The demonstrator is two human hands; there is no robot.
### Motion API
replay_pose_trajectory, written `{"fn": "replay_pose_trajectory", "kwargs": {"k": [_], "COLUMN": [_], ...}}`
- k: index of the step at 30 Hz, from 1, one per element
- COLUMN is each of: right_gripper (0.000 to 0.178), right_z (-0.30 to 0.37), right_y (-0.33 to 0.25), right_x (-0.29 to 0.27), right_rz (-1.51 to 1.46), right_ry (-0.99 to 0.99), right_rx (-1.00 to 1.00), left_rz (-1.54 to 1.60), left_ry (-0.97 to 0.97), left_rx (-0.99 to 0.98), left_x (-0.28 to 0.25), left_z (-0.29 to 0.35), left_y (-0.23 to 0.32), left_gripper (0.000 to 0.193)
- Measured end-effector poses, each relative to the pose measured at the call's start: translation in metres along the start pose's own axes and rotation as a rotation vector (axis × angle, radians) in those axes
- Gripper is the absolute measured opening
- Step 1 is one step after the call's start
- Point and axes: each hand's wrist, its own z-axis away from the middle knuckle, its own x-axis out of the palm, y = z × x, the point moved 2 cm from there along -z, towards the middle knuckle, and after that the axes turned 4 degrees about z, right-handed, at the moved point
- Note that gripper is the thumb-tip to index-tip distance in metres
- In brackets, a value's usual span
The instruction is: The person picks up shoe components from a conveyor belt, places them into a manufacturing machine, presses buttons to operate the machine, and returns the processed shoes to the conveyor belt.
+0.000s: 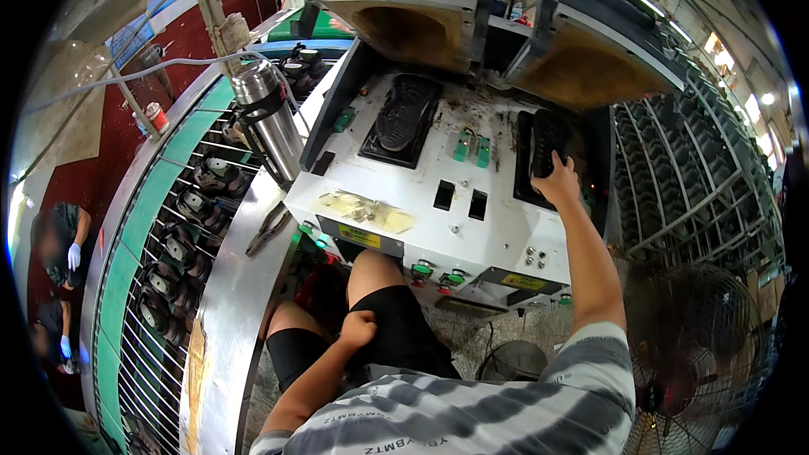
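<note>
Nearest, the grey-and-white striped shirt (472, 409) bears dark printed lettering, and the left hand (358, 329) is curled into a loose fist on the thigh, with any contents hidden. Beyond it, yellow labels (358, 237) with small print mark the white machine's (396, 190) front, over which the right arm stretches forward, its hand (557, 181) part-spread at the near end of a black shoe piece (551, 135), grip unclear. That piece lies in the right-hand station, long axis running nearly straight away, toe end indistinct.
</note>
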Motion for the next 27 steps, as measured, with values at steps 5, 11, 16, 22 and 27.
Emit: {"fn": "replay_pose_trajectory", "kwargs": {"k": [5, 11, 16, 22, 27], "right_gripper": [0.089, 0.088, 0.079, 0.047, 0.021], "right_z": [0.011, 0.000, 0.016, 0.032, 0.177], "right_y": [-0.008, -0.005, -0.001, 0.048, 0.123], "right_x": [0.003, -0.001, 0.010, 0.019, 0.062], "right_rz": [0.035, 0.035, 0.014, -0.378, -0.940], "right_ry": [0.079, 0.100, 0.133, 0.376, 0.704], "right_rx": [-0.043, -0.052, -0.096, -0.301, 0.024], "left_rz": [-0.194, -0.279, -0.283, -0.376, -0.328], "left_ry": [-0.040, -0.099, -0.075, -0.067, -0.244], "left_rx": [0.119, 0.207, 0.245, 0.160, 0.289], "left_x": [0.008, 0.021, 0.035, 0.036, 0.064], "left_z": [-0.014, -0.033, -0.039, -0.037, -0.047], "left_y": [0.046, 0.057, 0.058, 0.078, 0.080], "left_gripper": [0.012, 0.015, 0.021, 0.025, 0.024]}}
